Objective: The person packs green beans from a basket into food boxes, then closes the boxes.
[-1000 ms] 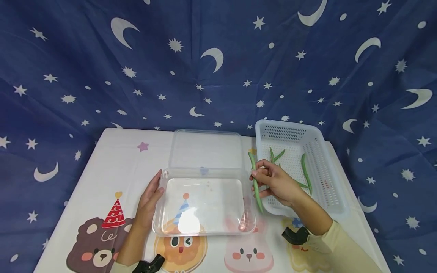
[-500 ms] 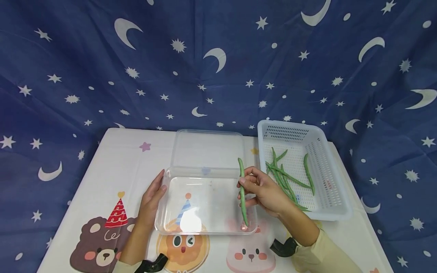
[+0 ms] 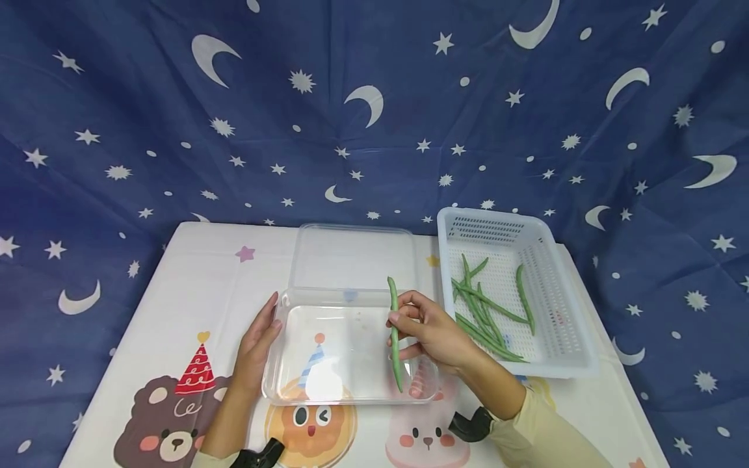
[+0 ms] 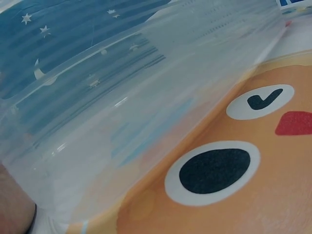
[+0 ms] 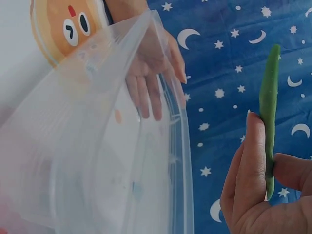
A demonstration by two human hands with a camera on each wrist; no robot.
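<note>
My right hand [image 3: 434, 337] pinches one green bean [image 3: 394, 344] between thumb and fingertips, over the right part of a clear plastic container [image 3: 345, 400]. The bean [image 5: 269, 100] stands nearly upright in the right wrist view, beyond the container's edge. At the container's left side rests my left hand [image 3: 255, 348], with its thumb near the rim. Through the clear wall, the right wrist view shows the left hand's fingers [image 5: 146, 90] lying straight along the outside. Inside the container no beans show, only the tablecloth print seen through its bottom.
A white perforated basket [image 3: 576, 325] stands to the right, with several green beans [image 3: 481, 302] lying loose in it. Behind the container lies a clear flat lid [image 3: 354, 257]. A starry blue curtain [image 3: 263, 97] hangs close behind the table with its cartoon cloth [image 3: 175, 286].
My right hand has carried the green bean leftward from the basket's edge to over the container. The left hand stays at the container's left side.
</note>
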